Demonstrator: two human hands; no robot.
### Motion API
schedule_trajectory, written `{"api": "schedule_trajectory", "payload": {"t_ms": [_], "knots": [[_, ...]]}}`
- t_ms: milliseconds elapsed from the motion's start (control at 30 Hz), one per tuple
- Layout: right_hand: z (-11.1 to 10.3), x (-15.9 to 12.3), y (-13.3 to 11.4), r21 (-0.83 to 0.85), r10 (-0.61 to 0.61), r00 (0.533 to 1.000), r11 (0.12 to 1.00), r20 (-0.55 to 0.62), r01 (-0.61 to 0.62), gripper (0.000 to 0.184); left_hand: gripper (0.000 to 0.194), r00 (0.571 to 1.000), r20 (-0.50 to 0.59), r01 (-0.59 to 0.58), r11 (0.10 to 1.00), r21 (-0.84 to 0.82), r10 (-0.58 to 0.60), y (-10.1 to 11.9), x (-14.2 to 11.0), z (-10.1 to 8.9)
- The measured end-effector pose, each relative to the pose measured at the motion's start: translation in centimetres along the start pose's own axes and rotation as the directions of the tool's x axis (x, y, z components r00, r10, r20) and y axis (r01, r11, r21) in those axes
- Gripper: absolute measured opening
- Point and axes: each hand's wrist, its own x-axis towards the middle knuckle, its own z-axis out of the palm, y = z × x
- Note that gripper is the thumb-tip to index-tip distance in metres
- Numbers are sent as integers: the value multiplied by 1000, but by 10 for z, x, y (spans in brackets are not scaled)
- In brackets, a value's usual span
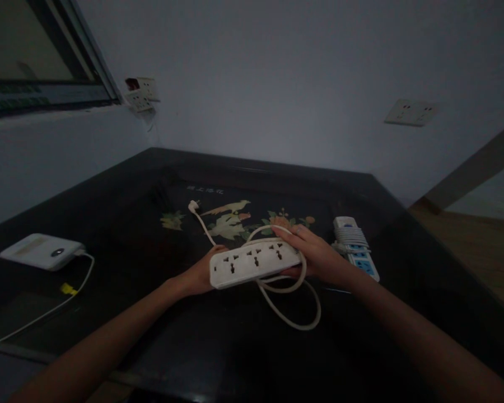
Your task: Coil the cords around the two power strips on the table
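Observation:
Between my two hands is a white power strip (243,263), its socket face turned up toward me. My left hand (202,272) grips its left end from behind and below, with most of the fingers hidden. At the right end, my right hand (308,250) is closed around the strip and its cord, thumb side on top. The off-white cord (315,319) loops around the right end of the strip and hangs in a loose coil below it. Its plug (194,206) lies on the dark table beyond my left hand.
A second power strip (355,246) with blue sockets, its cord wound around it, lies right of my right hand. At left, a white device (44,251) has a cable (88,268) with a yellow tag (69,289). Wall sockets (410,112) are behind the dark table (185,347).

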Motion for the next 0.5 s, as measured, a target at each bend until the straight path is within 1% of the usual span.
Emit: {"api": "schedule_trajectory", "payload": {"t_ms": [33, 100, 200, 300, 367, 433, 500], "knots": [[-5, 2, -2, -5, 8, 1000, 1000, -23, -8, 87, 38, 999, -47, -19, 1000, 14, 20, 2, -1, 2], [-15, 5, -6, -2, 31, 997, 1000, -75, -31, 89, 36, 991, -108, -64, 995, 82, 73, 7, 1, 3], [-28, 10, -11, 11, 65, 979, 998, -191, -64, 85, 32, 972, -188, -111, 979, 173, 143, 15, 10, -6], [-38, 11, -15, 38, 85, 951, 996, -298, -77, 82, 22, 930, -319, -126, 972, 197, 185, 24, 19, -21], [-43, 10, -18, 77, 119, 931, 992, -344, -99, 79, 16, 895, -399, -126, 971, 205, 200, 32, 23, -28], [-46, 7, -20, 117, 175, 913, 983, -369, -141, 73, 15, 868, -443, -144, 967, 209, 225, 43, 27, -33], [-47, 3, -21, 151, 230, 894, 971, -386, -185, 70, 17, 856, -449, -181, 962, 207, 257, 55, 30, -35]]}}
